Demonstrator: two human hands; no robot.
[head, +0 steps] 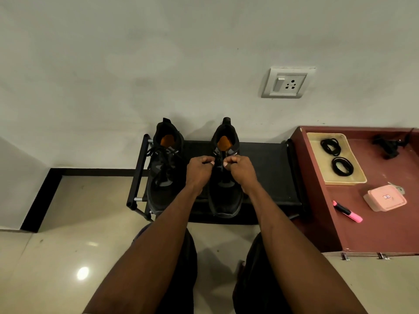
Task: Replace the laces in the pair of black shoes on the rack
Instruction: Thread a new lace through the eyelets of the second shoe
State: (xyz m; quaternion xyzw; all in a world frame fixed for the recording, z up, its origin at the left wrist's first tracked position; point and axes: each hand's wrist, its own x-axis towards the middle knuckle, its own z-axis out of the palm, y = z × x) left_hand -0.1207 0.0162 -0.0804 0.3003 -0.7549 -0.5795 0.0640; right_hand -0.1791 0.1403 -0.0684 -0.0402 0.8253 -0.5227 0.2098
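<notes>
On a black rack [267, 168], the left shoe [164, 168] keeps its laces. The left hand [199, 169] and right hand [239, 168] each pinch lace at the right shoe [224, 189], near its top eyelets. Coiled laces [336, 156] wait in a tray [353, 177]. Uneven pulling might snag an eyelet. Black-on-black hides the lace path.

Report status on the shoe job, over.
Left hand and right hand each pinching lace at the right shoe. Left shoe laced, untouched. Two lace coils waiting in the tray. Nothing blocking.
</notes>
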